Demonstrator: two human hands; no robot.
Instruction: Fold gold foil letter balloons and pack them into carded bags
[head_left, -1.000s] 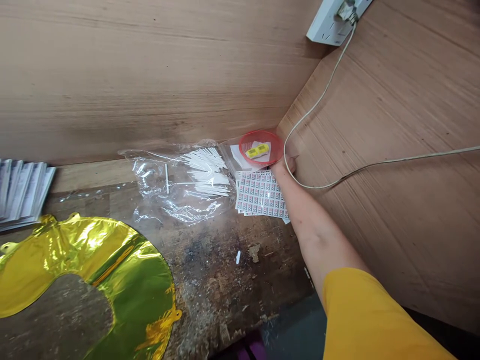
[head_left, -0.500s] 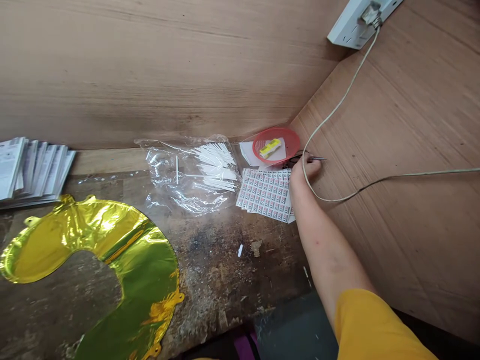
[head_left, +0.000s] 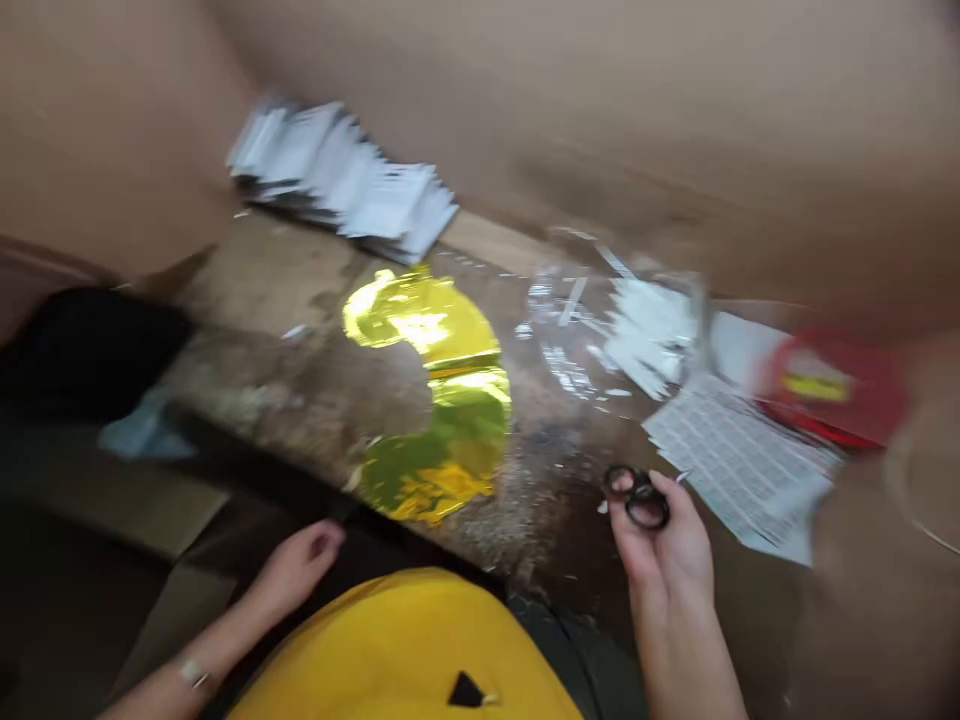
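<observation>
A pair of scissors (head_left: 637, 497) with dark handle loops is held in my right hand (head_left: 667, 550), above the right part of the worn table. Its blades are hidden or lost in the blur. My left hand (head_left: 296, 565) hangs by the table's front edge, fingers curled in, with nothing visible in it. Between the hands, further back, a shiny gold foil balloon (head_left: 469, 400) lies flat in a curved, hook-like shape. Sheets of printed stickers (head_left: 742, 465) lie just right of the scissors.
A clear plastic bag (head_left: 559, 340) holds many white strips (head_left: 652, 335). Beside it sits a red basket (head_left: 870, 385) with a yellow item (head_left: 816, 387) inside. Stacked white printed packets (head_left: 337, 170) stand at the back left. Cardboard walls (head_left: 600, 110) rise behind, and a cable (head_left: 926, 530) hangs at right.
My right hand has come back from beside the red basket toward me, bringing the scissors. The view has swung left, and my left hand now shows. The balloon lies as before.
</observation>
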